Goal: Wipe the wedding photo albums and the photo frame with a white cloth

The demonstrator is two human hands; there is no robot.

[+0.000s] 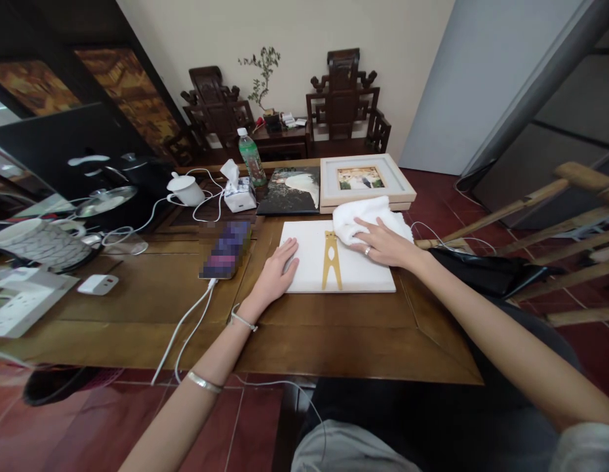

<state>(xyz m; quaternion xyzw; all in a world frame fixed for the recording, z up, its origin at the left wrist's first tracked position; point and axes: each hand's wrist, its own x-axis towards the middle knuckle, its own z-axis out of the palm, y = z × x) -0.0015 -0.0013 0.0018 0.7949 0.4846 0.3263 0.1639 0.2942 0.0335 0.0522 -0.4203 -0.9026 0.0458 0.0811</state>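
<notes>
A white rectangular board [308, 262] lies flat near the table's front edge. On it is a flat golden shape [331, 262] with a cat-like head and two long legs. My left hand [278, 267] rests on the board's left edge, fingers stretched out and holding nothing. At the board's upper right, my right hand [383, 242] presses a bunched white towel [366, 213] against the surface, the fingers partly over it. The towel touches the top of the golden shape and hides the board's upper right corner.
Behind the board lie a framed picture [407, 190] and a dark picture with a white bird [290, 190]. A tissue box [240, 196], bottle [252, 160], lidded cup [186, 191], phone [228, 249], charger [98, 284] and power strip [33, 301] stand leftward. Cables cross the table [304, 334].
</notes>
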